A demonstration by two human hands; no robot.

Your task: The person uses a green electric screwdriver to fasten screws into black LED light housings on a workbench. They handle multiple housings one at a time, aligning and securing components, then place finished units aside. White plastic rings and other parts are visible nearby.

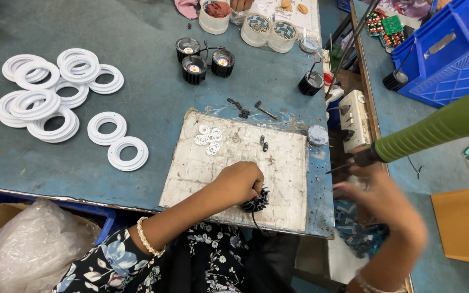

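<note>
- The left hand rests on a scuffed white square work board, its fingers curled shut around a small black finned round heat sink that sits on the board's near edge, with a thin black wire trailing from it over the edge.
- The right hand is blurred, raised off the right end of the tabletop; its fingers look spread and loose, holding nothing that can be made out.
- Just beyond the right hand hangs a soldering iron with a ribbed green handle, its dark tip pointing left toward the board's right edge.
- Near the board's far left corner lies a cluster of small flat white round gaskets; two tiny black pieces lie near the board's middle.
- Left of the board, well apart from it, flat white plastic rings are spread and stacked on the blue-grey tabletop.
- Beyond the board, several small black screws and clips lie on the tabletop.
- Farther off stand three black finned lamp bodies with orange centres, joined by wire, and one more black finned body to the right.
- At the far edge sit two rolls of clear tape and a white round tub.
- A blue plastic crate stands on the floor at the far right.
</note>
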